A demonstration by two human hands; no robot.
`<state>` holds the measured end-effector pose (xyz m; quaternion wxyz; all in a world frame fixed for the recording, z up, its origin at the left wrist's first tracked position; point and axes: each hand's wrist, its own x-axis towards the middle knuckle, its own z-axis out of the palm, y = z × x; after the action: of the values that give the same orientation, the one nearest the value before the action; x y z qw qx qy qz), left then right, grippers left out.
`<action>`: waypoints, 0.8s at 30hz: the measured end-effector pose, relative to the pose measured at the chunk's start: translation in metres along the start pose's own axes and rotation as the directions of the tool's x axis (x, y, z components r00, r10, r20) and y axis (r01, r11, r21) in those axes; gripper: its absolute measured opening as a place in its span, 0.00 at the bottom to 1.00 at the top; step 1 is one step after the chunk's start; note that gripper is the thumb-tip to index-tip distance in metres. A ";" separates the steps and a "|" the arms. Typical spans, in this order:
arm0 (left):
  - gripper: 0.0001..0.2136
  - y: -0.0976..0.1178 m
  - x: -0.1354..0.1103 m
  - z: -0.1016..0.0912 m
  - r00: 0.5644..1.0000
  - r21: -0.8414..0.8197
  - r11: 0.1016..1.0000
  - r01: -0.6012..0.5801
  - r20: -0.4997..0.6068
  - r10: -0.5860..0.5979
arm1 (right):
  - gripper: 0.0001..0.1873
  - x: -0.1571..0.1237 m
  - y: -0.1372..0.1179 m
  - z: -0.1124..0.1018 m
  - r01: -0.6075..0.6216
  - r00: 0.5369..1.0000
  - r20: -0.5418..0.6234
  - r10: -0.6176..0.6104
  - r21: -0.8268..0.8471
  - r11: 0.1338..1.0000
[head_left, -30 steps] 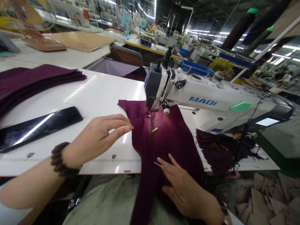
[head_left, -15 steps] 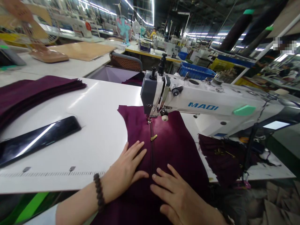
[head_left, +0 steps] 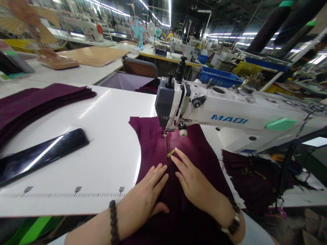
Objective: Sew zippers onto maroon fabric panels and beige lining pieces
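A dark purple fabric piece [head_left: 153, 143] lies under the needle and presser foot [head_left: 165, 134] of a white sewing machine [head_left: 230, 115]. Down its middle runs a dark zipper [head_left: 168, 144] with a gold zipper pull [head_left: 171, 153]. My left hand [head_left: 149, 190] rests flat on the fabric just left of the zipper, fingers stretched out and holding nothing. On the right side, my right hand [head_left: 195, 182] has its fingers extended and apart. Two of its fingertips are at the gold pull, seemingly touching it, without a visible pinch.
A stack of purple fabric pieces [head_left: 48, 98] and a black phone [head_left: 46, 154] lie on the white table left of my hands. To the right are dark fabric pieces [head_left: 247, 183] with gold zipper pulls on them. Behind stand a fan [head_left: 48, 41] and a blue basket [head_left: 219, 77].
My right hand has moved forward along the fabric, and its fingertips have reached the zipper pull. My left hand stays flat beside the zipper. The view has shifted slightly.
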<state>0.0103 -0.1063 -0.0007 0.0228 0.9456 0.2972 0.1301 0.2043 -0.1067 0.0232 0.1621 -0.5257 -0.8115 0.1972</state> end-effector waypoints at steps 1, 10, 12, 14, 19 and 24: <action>0.36 0.000 0.001 0.001 1.000 0.002 1.000 0.004 0.001 -0.004 | 0.26 0.006 0.002 0.003 -0.007 1.000 -0.008 0.007 -0.015 1.000; 0.34 0.003 0.006 -0.004 0.998 0.016 0.999 0.042 0.038 -0.043 | 0.24 0.020 -0.003 0.008 -0.044 0.999 0.017 0.051 -0.290 0.956; 0.31 0.001 0.006 -0.003 0.998 0.027 0.999 0.040 0.038 -0.041 | 0.22 0.018 -0.005 0.011 -0.028 1.000 -0.011 0.026 -0.400 0.916; 0.31 -0.001 0.005 -0.001 0.999 0.028 0.999 0.037 0.035 -0.038 | 0.21 0.015 -0.007 0.015 -0.010 0.998 -0.055 -0.016 -0.443 0.896; 0.31 -0.004 0.002 0.009 0.999 0.006 0.999 0.045 0.023 -0.045 | 0.21 0.012 -0.006 0.026 -0.015 0.987 -0.153 -0.051 -0.403 0.915; 0.27 -0.005 0.002 0.013 0.999 -0.013 0.999 0.044 0.008 -0.044 | 0.20 0.015 -0.004 0.029 -0.026 0.985 -0.169 -0.042 -0.382 0.924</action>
<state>0.0123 -0.1010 -0.0131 0.0330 0.9392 0.3168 0.1282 0.1815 -0.0986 0.0007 0.1271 -0.5592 -0.8191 -0.0122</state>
